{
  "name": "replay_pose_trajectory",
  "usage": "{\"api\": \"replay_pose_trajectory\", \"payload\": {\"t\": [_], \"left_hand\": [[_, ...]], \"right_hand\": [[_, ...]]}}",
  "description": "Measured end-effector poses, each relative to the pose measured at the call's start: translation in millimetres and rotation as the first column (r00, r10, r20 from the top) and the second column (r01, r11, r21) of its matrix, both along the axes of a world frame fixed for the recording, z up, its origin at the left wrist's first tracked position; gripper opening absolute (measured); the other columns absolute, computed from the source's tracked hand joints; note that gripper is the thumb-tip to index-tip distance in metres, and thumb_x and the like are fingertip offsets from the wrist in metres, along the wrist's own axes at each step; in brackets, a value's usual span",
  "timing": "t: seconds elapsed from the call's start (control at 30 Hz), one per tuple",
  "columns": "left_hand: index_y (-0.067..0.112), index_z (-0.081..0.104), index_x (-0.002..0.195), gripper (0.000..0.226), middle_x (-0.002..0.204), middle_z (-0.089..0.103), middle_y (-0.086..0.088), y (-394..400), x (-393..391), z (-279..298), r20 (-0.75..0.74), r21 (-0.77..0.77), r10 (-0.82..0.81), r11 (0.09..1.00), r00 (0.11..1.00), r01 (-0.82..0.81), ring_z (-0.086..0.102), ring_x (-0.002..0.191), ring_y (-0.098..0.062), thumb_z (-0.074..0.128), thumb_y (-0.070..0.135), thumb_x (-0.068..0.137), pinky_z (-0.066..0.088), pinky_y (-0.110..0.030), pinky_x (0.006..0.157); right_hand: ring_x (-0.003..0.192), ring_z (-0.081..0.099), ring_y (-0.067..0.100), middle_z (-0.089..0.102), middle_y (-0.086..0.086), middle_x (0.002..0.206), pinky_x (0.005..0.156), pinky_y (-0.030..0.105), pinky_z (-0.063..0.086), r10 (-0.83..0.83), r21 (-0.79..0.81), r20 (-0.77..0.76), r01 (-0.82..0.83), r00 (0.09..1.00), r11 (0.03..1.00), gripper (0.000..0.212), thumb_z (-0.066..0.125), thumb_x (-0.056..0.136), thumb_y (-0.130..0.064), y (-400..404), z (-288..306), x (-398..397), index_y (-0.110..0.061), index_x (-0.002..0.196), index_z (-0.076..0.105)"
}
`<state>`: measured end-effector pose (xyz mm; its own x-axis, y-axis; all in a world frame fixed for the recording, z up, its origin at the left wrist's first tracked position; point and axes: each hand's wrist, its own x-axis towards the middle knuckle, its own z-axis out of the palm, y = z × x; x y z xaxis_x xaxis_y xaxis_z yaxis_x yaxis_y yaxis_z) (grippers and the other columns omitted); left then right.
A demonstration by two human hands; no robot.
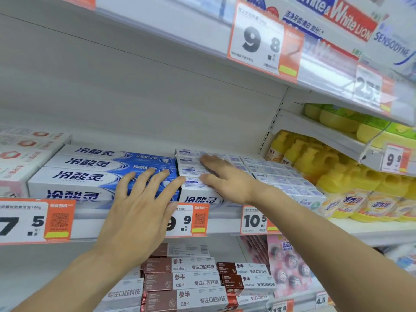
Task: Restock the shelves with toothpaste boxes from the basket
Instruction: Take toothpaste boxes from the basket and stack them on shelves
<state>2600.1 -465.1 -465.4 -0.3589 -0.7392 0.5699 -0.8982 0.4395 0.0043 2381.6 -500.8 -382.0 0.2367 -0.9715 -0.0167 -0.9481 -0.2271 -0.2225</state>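
Bright, even store light w/ no hard shadows — only soft shade under the white metal upper shelf and below the forearms. Glare streaks the clear plastic price strip at upper right, washing out the blurred orange-and-white price tag there. Wide-angle lens bends shelf lines, esp. toward the corners. Centre fairly sharp: blue-and-white toothpaste boxes read clearly. Edges soft — yellow plastic bottles at right slightly smeared.

White-and-blue cardboard toothpaste boxes; brown-and-white cartons below; yellow plastic bottles; orange-edged white price tags.
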Motion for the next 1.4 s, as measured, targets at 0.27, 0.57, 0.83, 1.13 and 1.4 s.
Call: {"api": "replay_pose_trajectory", "payload": {"t": [0.27,0.57,0.83,1.13,1.4], "left_hand": [[0.024,0.052,0.142,0.051,0.137,0.058,-0.008,2,0,1,-0.009,0.000,-0.007,1.000,1.000,0.007,0.051,0.127,-0.033,0.035,0.041,0.096,0.031,-0.056,0.108],[0.025,0.053,0.140,0.053,0.138,0.057,-0.005,-1,-1,3,-0.015,0.033,-0.023,0.999,1.000,0.023,0.050,0.127,-0.031,0.035,0.043,0.094,0.027,-0.054,0.107],[0.023,0.052,0.137,0.070,0.140,0.049,-0.006,2,-14,36,-0.057,0.167,-0.067,0.983,0.996,0.076,0.039,0.130,-0.026,0.032,0.062,0.083,0.022,-0.050,0.109],[0.010,0.011,0.157,0.088,0.166,0.003,-0.012,-59,-126,78,0.147,0.455,-0.166,0.887,0.975,0.082,-0.002,0.153,-0.027,0.017,0.070,0.094,0.000,-0.046,0.124],[0.012,0.009,0.157,0.087,0.166,0.006,-0.009,-68,-134,68,0.249,0.531,-0.141,0.847,0.958,-0.014,0.003,0.153,-0.026,0.007,0.070,0.094,0.006,-0.052,0.123]], "right_hand": [[0.153,0.004,0.024,0.011,-0.002,0.166,0.121,0.057,0.004,-0.436,-0.114,-0.143,0.423,0.889,0.899,0.066,0.020,0.098,-0.065,14,17,-85,-0.033,0.155,0.023],[0.150,0.018,0.017,0.025,-0.001,0.162,0.119,0.032,0.013,-0.347,-0.018,0.139,0.353,0.928,0.936,0.047,0.025,0.107,-0.028,39,1,-109,-0.025,0.152,0.037],[0.152,0.014,0.017,0.020,0.002,0.164,0.119,0.027,0.010,-0.209,-0.081,0.057,0.213,0.976,0.974,0.050,0.031,0.106,-0.023,54,-12,-110,-0.016,0.155,0.027],[0.151,0.019,0.017,0.022,-0.001,0.163,0.122,0.044,0.014,-0.270,-0.084,-0.054,0.265,0.961,0.961,0.051,0.025,0.104,-0.031,12,-11,-124,-0.021,0.155,0.028],[0.151,0.014,0.023,0.020,-0.001,0.164,0.122,0.049,0.012,-0.269,-0.110,-0.055,0.262,0.961,0.959,0.057,0.037,0.100,-0.044,-6,-4,-139,-0.026,0.154,0.028]]}}
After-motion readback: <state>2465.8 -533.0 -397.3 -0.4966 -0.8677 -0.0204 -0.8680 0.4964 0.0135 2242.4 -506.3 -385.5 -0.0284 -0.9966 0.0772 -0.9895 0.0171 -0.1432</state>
